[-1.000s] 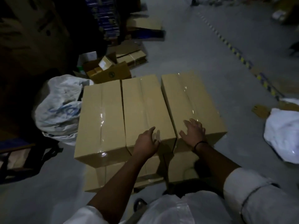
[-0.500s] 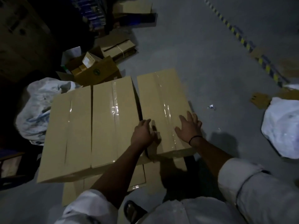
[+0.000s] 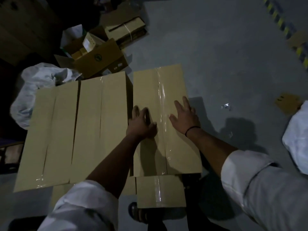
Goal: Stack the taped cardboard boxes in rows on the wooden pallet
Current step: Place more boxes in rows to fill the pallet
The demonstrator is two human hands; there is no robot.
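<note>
White sack (image 3: 33, 90) beside open carton (image 3: 100, 60); possibly strapped flat cardboard (image 3: 126, 29) behind.

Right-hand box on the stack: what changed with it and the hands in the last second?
The left hand slid off the middle box onto the right-hand box, which swung from splayed outward to roughly parallel with its neighbour, a narrow gap between. The right hand stayed flat on its top; the middle box and left box stayed side by side.
</note>
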